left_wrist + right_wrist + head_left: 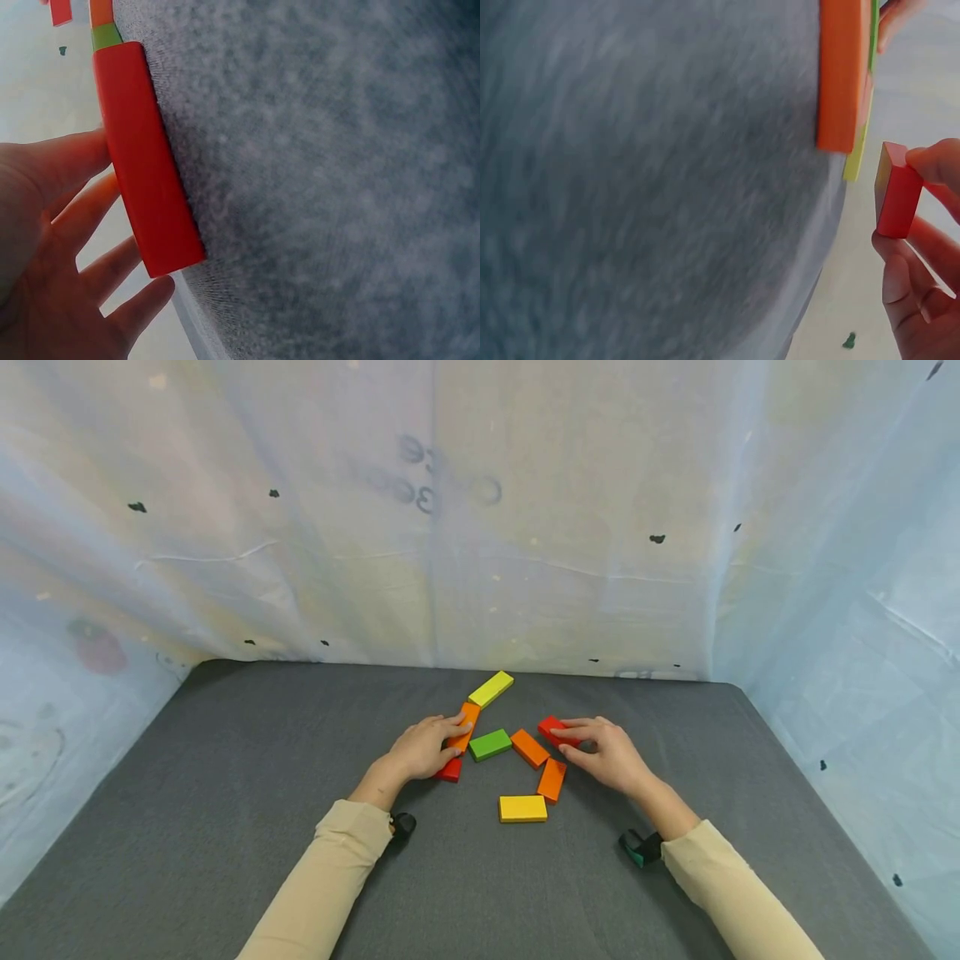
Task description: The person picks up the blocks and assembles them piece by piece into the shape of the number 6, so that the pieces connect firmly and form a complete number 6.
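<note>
My left hand lies with spread fingers over an orange block, the fingertips touching it. Partly beneath that hand is a red block, seen long and close in the left wrist view, where it hides what the thumb and fingertips meet. On the right, my right hand pinches another red block between thumb and fingers. The right wrist view shows this red block raised above the cloth. Close by lie a green block and an orange block.
A yellow-green block stretches beyond the left hand's orange one. Nearer me are another orange block and a yellow block. All lie on a grey cloth-covered table, with pale sheeting rising behind its far edge.
</note>
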`<move>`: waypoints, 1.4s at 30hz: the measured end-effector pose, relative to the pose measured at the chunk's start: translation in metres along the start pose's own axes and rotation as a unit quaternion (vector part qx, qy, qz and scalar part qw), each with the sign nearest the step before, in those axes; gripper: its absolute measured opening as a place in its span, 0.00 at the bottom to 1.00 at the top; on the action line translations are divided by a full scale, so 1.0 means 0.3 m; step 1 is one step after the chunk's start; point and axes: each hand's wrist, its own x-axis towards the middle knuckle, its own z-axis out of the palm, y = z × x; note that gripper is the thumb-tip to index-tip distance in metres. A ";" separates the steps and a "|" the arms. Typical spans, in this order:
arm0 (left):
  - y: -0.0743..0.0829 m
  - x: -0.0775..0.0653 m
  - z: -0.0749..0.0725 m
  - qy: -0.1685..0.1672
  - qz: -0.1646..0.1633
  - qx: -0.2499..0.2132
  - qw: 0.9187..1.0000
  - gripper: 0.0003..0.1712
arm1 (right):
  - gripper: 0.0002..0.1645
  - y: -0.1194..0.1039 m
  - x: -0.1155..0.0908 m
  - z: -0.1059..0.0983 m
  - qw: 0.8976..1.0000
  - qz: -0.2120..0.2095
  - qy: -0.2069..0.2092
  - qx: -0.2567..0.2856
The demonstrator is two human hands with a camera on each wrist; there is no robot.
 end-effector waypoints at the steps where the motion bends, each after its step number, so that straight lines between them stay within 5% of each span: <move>1: 0.000 0.001 0.000 0.001 0.001 0.000 1.000 0.29 | 0.19 -0.006 0.000 0.002 1.000 -0.003 0.000 0.003; 42: 0.014 0.011 -0.001 0.006 -0.005 0.005 1.000 0.29 | 0.18 -0.199 0.006 0.118 0.994 -0.078 -0.051 0.058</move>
